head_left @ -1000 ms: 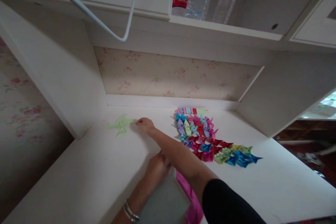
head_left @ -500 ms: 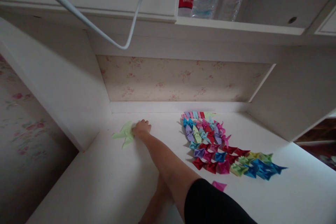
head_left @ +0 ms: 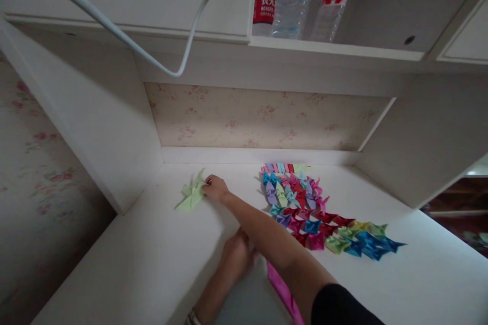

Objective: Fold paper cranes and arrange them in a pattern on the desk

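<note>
My right hand (head_left: 215, 188) reaches across to the left and pinches the edge of a pale green origami crane (head_left: 191, 196) on the white desktop. My left hand (head_left: 237, 251), with a band at its wrist, is lower down, beneath my right forearm; its fingers are blurred and partly covered. Close to it, a bright pink piece of paper (head_left: 281, 288) shows along the underside of my right arm, and whether my left hand touches it is unclear. Rows of small folded paper cranes (head_left: 299, 195) in many colours lie to the right of both hands.
Blue folded cranes (head_left: 375, 246) form the right end of the group on the desk (head_left: 125, 264). Above, plastic bottles (head_left: 292, 7) stand on a shelf, and a white cable (head_left: 176, 72) hangs down. Side panels (head_left: 91, 111) bound the desk left and right.
The green crane has turned and shifted right with my right hand. My left hand has moved up into fuller view. The pink paper now appears beside my right forearm.
</note>
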`<control>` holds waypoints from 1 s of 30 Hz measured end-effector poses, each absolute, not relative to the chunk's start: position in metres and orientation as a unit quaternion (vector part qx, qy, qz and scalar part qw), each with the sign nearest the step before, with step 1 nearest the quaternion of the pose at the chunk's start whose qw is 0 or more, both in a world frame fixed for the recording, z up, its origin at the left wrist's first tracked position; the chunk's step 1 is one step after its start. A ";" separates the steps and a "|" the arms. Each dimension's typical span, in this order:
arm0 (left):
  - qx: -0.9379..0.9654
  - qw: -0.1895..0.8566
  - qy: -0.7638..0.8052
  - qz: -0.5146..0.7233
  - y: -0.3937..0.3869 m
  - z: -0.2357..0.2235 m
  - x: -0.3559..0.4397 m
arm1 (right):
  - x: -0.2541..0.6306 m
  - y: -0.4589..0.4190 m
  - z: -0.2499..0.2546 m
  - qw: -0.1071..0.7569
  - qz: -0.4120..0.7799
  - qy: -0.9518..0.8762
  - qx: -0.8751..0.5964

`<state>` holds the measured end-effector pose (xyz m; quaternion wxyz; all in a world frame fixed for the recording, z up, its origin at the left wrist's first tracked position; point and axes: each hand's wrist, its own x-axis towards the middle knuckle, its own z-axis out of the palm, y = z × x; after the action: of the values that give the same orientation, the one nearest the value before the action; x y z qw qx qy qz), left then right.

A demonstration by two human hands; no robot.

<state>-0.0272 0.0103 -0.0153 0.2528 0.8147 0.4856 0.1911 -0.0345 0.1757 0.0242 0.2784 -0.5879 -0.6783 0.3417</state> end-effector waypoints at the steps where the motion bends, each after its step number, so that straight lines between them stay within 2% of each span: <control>1: 0.791 0.275 0.494 0.233 0.011 -0.014 -0.027 | -0.024 0.169 0.028 0.301 0.360 -0.672 -0.573; 5: 0.716 0.372 0.473 0.354 0.016 -0.010 -0.027 | 0.025 0.134 0.045 0.397 0.424 -0.634 -0.511; 10: 0.602 0.512 0.469 0.395 0.017 -0.010 -0.035 | 0.095 0.075 0.061 0.488 0.464 -0.570 -0.471; 14: 0.549 0.547 0.439 0.455 0.008 0.000 -0.037 | 0.135 0.028 0.054 0.546 0.525 -0.479 -0.444; 20: 0.501 0.627 0.387 0.453 -0.001 0.008 -0.035 | 0.150 -0.014 0.016 0.555 0.592 -0.439 -0.386; 24: 0.505 0.625 0.385 0.454 -0.001 0.000 -0.035 | 0.149 -0.023 0.001 0.558 0.600 -0.435 -0.374; 30: 0.519 0.632 0.374 0.437 -0.001 0.000 -0.035 | 0.147 -0.030 -0.007 0.518 0.590 -0.469 -0.404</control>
<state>-0.0346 -0.0011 -0.0002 0.6321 0.5191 0.3741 0.4372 0.1467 -0.0299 -0.0067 0.5182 -0.4043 -0.4689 0.5900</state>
